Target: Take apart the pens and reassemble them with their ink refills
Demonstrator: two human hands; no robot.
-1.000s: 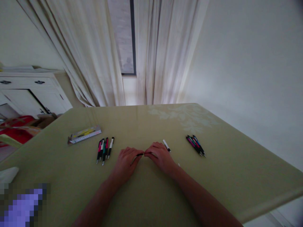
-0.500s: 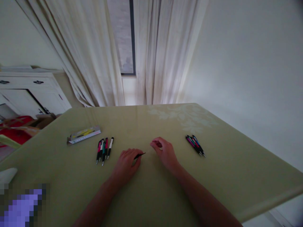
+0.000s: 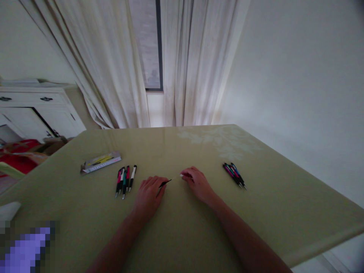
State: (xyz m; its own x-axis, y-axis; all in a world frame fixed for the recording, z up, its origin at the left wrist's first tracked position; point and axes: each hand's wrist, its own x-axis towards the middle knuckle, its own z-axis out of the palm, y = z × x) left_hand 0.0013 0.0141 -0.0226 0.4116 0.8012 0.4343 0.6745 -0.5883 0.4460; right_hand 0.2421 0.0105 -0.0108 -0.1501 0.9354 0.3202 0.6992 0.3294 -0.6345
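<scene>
My left hand (image 3: 149, 193) is closed on a dark pen part (image 3: 164, 183), whose thin tip points right; the fingers cover the rest. Just across from it, my right hand (image 3: 197, 184) pinches a small white piece (image 3: 181, 175), mostly hidden by the fingertips. A faint thin line seems to run from that piece toward the left hand, too blurred to name. Left of my left hand lies a bunch of click pens (image 3: 124, 181) with pink, white, teal and red barrels and black grips. Another small group of pens (image 3: 234, 175) lies to the right of my right hand.
An opened pen box (image 3: 101, 162) lies at the back left of the table (image 3: 182, 235), which has a pale green cloth. A white object (image 3: 10, 210) and a pixelated purple patch are at the left edge. Curtains (image 3: 102, 64) and a white cabinet (image 3: 36, 110) stand beyond.
My left hand has shifted slightly left with the dark pen part. The right hand has turned a little, and a white piece now shows at its fingertips. The pens have not moved.
</scene>
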